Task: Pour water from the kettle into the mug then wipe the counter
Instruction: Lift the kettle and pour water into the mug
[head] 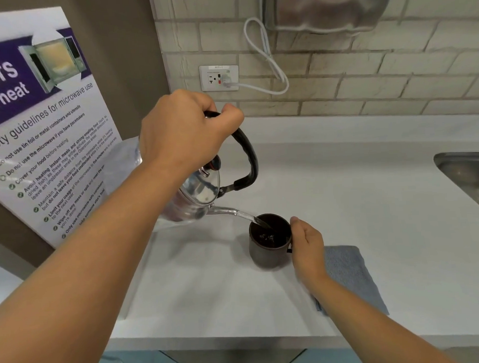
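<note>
The left hand [182,131] gripped the tilted kettle [198,196] by its black handle, pouring water into a dark mug [268,251] on the white counter [369,204]. The right hand [307,245] clasped the mug's handle side, above a blue-grey cloth [350,269].

Counter [342,194] with mug [265,255], cloth [350,269]

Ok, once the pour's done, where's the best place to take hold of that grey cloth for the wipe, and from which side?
Take the grey cloth at its far right corner, coming straight down from above. It lies flat on the counter, and the right hand and forearm cover its left edge, beside the mug; the right side is bare, probably leaving room for a pinch grip.
</note>
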Demonstrator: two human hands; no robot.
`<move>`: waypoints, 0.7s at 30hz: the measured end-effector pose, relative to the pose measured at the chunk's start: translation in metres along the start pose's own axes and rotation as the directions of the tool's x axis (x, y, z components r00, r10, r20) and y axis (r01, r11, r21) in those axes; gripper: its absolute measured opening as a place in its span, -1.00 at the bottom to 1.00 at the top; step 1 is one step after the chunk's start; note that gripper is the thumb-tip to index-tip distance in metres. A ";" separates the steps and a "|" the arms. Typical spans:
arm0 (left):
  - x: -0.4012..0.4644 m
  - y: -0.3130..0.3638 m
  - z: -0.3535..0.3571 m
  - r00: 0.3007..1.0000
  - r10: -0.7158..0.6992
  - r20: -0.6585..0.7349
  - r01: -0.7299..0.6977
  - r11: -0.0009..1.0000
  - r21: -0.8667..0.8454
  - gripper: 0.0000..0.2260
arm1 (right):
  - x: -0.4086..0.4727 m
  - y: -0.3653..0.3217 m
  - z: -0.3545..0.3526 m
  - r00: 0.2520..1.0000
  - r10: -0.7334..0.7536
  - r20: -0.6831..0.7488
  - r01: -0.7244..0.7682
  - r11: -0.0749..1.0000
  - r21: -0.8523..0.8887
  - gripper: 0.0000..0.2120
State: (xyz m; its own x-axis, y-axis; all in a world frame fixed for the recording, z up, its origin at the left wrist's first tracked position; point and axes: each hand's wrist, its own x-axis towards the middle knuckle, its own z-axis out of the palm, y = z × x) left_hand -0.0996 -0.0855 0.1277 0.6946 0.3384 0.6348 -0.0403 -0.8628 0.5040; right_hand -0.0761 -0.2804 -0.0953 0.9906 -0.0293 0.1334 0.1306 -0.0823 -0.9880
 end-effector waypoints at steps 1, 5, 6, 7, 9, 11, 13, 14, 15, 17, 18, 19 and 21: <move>-0.001 -0.001 0.001 1.000 -0.002 0.003 0.002 1.000 -0.006 -0.61 | 0.000 0.000 0.000 1.000 0.005 0.000 -0.005 1.000 0.000 -0.58; -0.006 -0.006 0.004 0.999 -0.036 0.009 0.036 0.998 -0.052 -0.62 | 0.000 0.000 0.000 1.000 0.006 0.004 -0.006 1.000 -0.005 -0.59; -0.008 -0.008 0.005 0.999 -0.049 0.010 0.050 0.996 -0.068 -0.63 | 0.000 0.000 0.000 1.000 0.004 0.003 -0.004 1.000 -0.005 -0.59; -0.010 -0.010 0.005 0.998 -0.065 0.013 0.065 0.994 -0.088 -0.65 | 0.000 0.000 0.000 1.000 0.004 0.002 -0.004 1.000 -0.007 -0.59; -0.014 -0.015 0.005 0.995 -0.099 0.021 0.101 0.986 -0.134 -0.69 | 0.000 -0.001 0.000 1.000 0.006 -0.002 -0.006 1.000 -0.011 -0.58; -0.019 -0.020 0.006 0.991 -0.128 0.026 0.131 0.976 -0.175 -0.68 | 0.000 -0.001 0.000 1.000 0.008 -0.007 -0.008 1.000 -0.020 -0.58; -0.023 -0.026 0.007 0.988 -0.155 0.016 0.155 0.964 -0.215 -0.66 | 0.000 -0.001 0.000 1.000 0.015 -0.013 -0.015 0.999 -0.030 -0.57; -0.025 -0.029 0.007 0.986 -0.168 0.009 0.165 0.957 -0.238 -0.65 | 0.001 0.000 0.001 1.000 0.018 -0.016 -0.018 0.999 -0.033 -0.57; -0.027 -0.031 0.008 0.984 -0.181 0.005 0.176 0.949 -0.263 -0.65 | 0.001 0.000 0.001 1.000 0.019 -0.017 -0.020 0.999 -0.036 -0.57; -0.031 -0.034 0.008 0.977 -0.211 -0.005 0.199 0.930 -0.309 -0.64 | 0.001 0.000 0.001 1.000 0.017 -0.013 -0.017 0.999 -0.039 -0.58; -0.032 -0.036 0.008 0.974 -0.228 -0.011 0.212 0.920 -0.329 -0.63 | 0.001 0.000 0.000 1.000 0.013 -0.009 -0.014 0.999 -0.037 -0.58; -0.033 -0.037 0.009 0.970 -0.244 -0.013 0.224 0.909 -0.351 -0.63 | 0.001 0.000 0.000 1.000 0.011 -0.005 -0.011 0.999 -0.036 -0.58; -0.034 -0.039 0.009 0.961 -0.276 -0.010 0.249 0.879 -0.407 -0.62 | 0.001 0.000 -0.001 1.000 0.009 0.002 -0.009 0.999 -0.037 -0.57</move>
State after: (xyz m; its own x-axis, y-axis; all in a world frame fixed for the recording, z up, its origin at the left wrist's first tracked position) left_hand -0.1155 -0.0668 0.0814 0.6717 0.5674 0.4764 -0.1552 -0.5210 0.8393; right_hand -0.0750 -0.2812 -0.0954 0.9919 -0.0283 0.1242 0.1200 -0.1191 -0.9856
